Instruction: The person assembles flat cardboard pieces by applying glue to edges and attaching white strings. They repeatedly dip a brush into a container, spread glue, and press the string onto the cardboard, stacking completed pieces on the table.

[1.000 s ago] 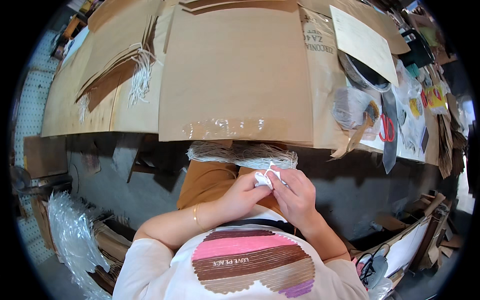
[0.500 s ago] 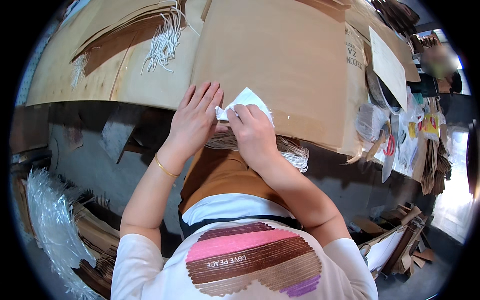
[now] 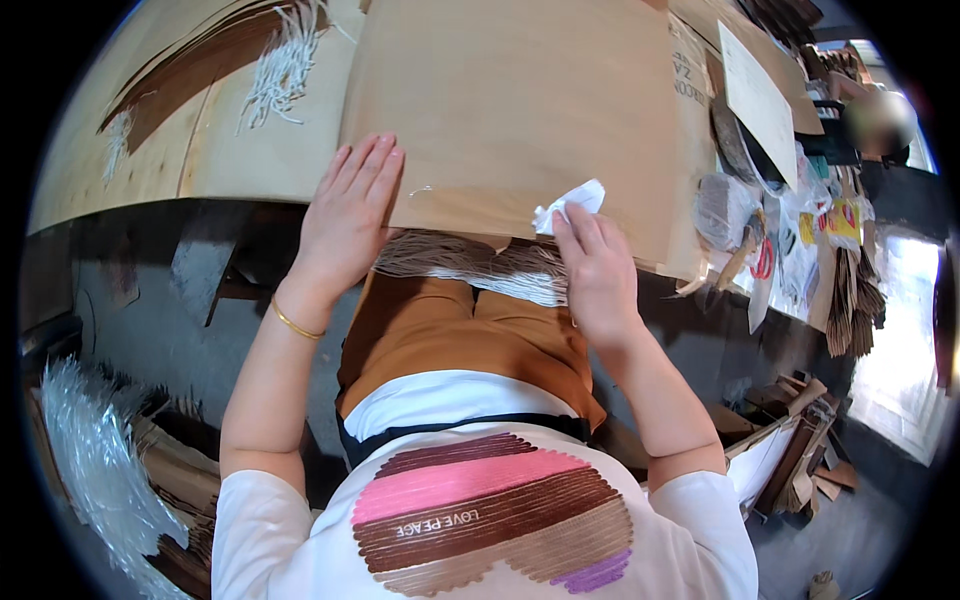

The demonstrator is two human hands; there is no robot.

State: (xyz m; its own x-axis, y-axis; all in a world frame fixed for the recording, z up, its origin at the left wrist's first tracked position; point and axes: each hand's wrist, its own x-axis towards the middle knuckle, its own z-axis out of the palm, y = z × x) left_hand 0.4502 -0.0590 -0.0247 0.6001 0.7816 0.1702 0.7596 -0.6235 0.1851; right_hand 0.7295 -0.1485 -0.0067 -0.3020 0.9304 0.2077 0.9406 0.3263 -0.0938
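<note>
A large sheet of brown paper lies over the table in front of me. My left hand rests flat on its near left corner, fingers stretched and close together. In my right hand a crumpled white cloth, or possibly a tissue, is pinched and pressed on the paper near its front edge, toward the right. A small wet-looking streak shows on the paper between the hands. Below the front edge hangs a row of brown strips with white strings, against my lap.
Brown paper pieces with a bunch of white strings lie at the back left. To the right are a white board, red-handled scissors and plastic bags. Clear plastic strips stand on the lower left. A person is at the far right.
My right hand has slid the white cloth rightward along the paper's front edge, away from my left hand. The left hand stays flat at the corner. The whole view has shifted slightly.
</note>
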